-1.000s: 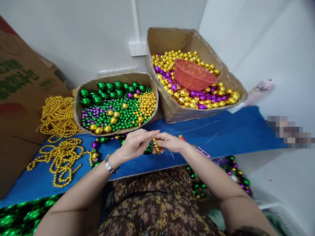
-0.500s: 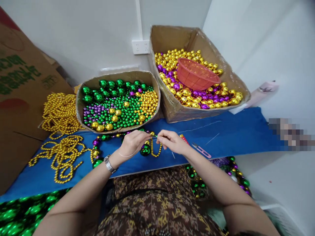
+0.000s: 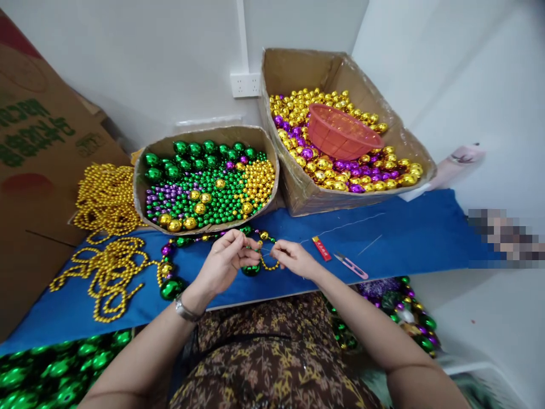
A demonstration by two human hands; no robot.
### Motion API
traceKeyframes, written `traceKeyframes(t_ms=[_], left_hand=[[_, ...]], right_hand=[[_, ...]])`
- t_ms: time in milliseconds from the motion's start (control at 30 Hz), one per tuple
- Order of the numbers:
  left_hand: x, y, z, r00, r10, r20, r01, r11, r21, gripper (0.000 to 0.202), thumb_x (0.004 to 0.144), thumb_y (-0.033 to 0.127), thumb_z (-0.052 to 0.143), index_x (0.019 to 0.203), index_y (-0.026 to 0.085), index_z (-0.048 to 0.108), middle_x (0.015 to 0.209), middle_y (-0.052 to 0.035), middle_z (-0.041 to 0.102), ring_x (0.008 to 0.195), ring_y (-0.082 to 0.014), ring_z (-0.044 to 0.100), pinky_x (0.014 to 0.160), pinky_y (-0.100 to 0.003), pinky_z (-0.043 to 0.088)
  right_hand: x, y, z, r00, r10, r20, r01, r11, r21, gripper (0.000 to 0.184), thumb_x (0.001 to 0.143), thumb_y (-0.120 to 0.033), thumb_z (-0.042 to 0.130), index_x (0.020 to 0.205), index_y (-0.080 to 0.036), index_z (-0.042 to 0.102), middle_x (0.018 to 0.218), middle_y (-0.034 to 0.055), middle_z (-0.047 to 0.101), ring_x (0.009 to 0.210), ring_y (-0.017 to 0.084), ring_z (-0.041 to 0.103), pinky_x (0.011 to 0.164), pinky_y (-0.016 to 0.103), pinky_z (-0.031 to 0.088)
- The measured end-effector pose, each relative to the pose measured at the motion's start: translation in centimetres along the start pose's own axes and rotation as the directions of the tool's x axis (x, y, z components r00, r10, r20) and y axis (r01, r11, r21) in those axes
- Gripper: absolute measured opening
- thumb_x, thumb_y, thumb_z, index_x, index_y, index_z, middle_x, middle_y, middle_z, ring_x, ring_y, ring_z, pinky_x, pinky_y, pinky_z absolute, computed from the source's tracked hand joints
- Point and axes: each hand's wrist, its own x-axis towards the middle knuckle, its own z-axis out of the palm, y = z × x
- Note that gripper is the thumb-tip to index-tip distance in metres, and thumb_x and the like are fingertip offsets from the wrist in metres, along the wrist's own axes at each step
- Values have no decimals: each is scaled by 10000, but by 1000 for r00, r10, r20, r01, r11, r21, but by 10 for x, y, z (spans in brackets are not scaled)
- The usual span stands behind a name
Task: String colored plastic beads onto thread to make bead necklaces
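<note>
Progress: judged part-way. Done so far: a mixed-bead strand (image 3: 183, 241) of green, gold and purple beads is made up and lies along the far side of the blue-covered desk (image 3: 417, 233), its left end bending toward the near side. A small gold-bead loop (image 3: 269, 268) is also formed at the working spot. Left to do, by my reading: the fine thread (image 3: 265, 250) between the hands is not yet secured or trimmed. Whether a knot exists cannot be told at this size. The pink-handled snips (image 3: 351, 266) lie unused to the right, just beside a red packet (image 3: 321, 248).

Position: the gold-bead loop is between the hands, slightly nearer the right one, its lower part resting low over the desk or just above it; contact unclear. The left hand (image 3: 223, 264) is at the left of the thread, thumb and forefinger drawn close, other fingers half spread; whether it grips the thread cannot be told. The right hand (image 3: 297, 259) has its fingertips pinched together, apparently on the thread. The hands are near each other but apart. A large green bead (image 3: 250, 270) shows just below the left fingers. The mixed-bead strand passes on the far side of the left hand.
</note>
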Motion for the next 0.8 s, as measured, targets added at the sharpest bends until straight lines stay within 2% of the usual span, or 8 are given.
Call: traceKeyframes(t_ms=[100, 233, 400, 533, 600, 667, 733, 800], left_hand=[[2, -1, 0, 995, 96, 39, -101, 982, 160, 265, 890, 410, 572, 783, 175, 513, 745, -2, 600, 736, -133, 602, 720, -285, 513], [7, 3, -6, 965, 207, 160, -261, 805, 533, 294, 920, 417, 513, 775, 163, 552, 713, -6, 572, 698, -123, 524, 660, -245, 438], [8, 5, -5, 941, 217, 261, -324, 803, 500, 304, 942, 396, 470, 749, 165, 516, 692, -1, 538, 668, -115, 498, 636, -240, 416], [4, 6, -2, 932, 207, 297, -326, 837, 440, 299, 930, 395, 502, 745, 161, 531, 687, -7, 552, 656, -118, 512, 623, -241, 421], [4, 7, -2, 940, 240, 241, -321, 861, 395, 289, 920, 393, 527, 752, 159, 551, 688, -13, 575, 662, -122, 532, 635, -244, 435], [6, 6, -2, 956, 263, 133, -292, 905, 310, 268, 911, 391, 546, 772, 162, 562, 709, -20, 606, 673, -127, 558, 647, -249, 454], [8, 5, -2, 969, 242, 49, -247, 944, 219, 250, 902, 389, 563, 791, 166, 561, 734, -22, 625, 661, -124, 569, 628, -245, 462], [9, 4, 1, 977, 208, 51, -213, 960, 184, 250, 895, 390, 574, 790, 164, 557, 726, -19, 622, 623, -114, 553, 586, -233, 447]], right_hand=[[-7, -8, -8, 997, -23, 75, 17, 997, 77, 255, 885, -398, 542, 879, -158, 627, 606, -39, 557, 541, 89, 515, 559, 212, 399], [-19, -26, -14, 981, -24, 192, -41, 944, 329, 282, 885, -435, 559, 856, -160, 614, 635, -14, 596, 496, 77, 489, 506, 205, 373], [-13, -45, -4, 1000, 25, -16, -6, 698, 716, 243, 811, -400, 640, 774, -198, 510, 961, 40, 680, 480, 48, 444, 436, 191, 320], [-2, -54, 2, 996, 82, -39, -14, 556, 831, 252, 786, -382, 657, 777, -217, 467, 824, -12, 679, 454, 51, 416, 423, 176, 319], [-3, -56, 3, 996, 53, -67, 21, 612, 791, 256, 804, -397, 651, 773, -214, 475, 738, -31, 648, 475, 61, 457, 430, 172, 329], [-10, -58, 6, 997, -6, -82, 59, 740, 670, 254, 845, -415, 623, 769, -202, 507, 706, -28, 626, 514, 70, 502, 459, 178, 360], [-19, -62, 10, 997, -59, -43, 72, 861, 504, 269, 890, -429, 577, 775, -187, 545, 701, -18, 614, 556, 78, 535, 511, 193, 405], [-25, -69, 12, 995, -102, 24, 84, 916, 392, 291, 914, -435, 545, 782, -177, 569, 701, -13, 604, 579, 82, 553, 553, 209, 432]])
